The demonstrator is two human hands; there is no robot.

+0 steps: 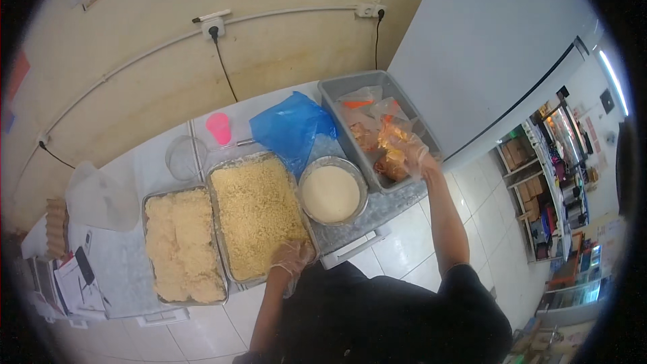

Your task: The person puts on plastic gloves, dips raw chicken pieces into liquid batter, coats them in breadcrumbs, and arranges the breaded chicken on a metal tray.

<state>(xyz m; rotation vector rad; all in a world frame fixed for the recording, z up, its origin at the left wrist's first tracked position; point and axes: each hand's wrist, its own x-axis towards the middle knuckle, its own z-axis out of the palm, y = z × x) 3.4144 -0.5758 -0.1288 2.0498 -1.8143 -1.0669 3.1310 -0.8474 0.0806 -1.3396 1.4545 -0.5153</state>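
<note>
My left hand (pixel 293 261), in a clear plastic glove, rests at the near right corner of a metal tray of coarse yellow crumbs (pixel 253 209). Its fingers are curled; what they hold, if anything, is hidden. My right hand (pixel 416 157), also gloved, reaches into a grey plastic bin (pixel 328 96) and grips a clear plastic bag (pixel 397 133) with orange-brown contents. Beneath and beside that bag lie brown food pieces (pixel 364 138) and another clear bag with something orange (pixel 358 100). Between tray and bin stands a round metal bowl of creamy pale liquid (pixel 331 193).
Left of the crumb tray is a second tray heaped with paler crumbs (pixel 185 246). Behind them sit a blue plastic bag (pixel 293 128), a pink cup (pixel 219 128) and a round sieve (pixel 185 158). A tall pale refrigerator (pixel 495 40) stands just right of the bin.
</note>
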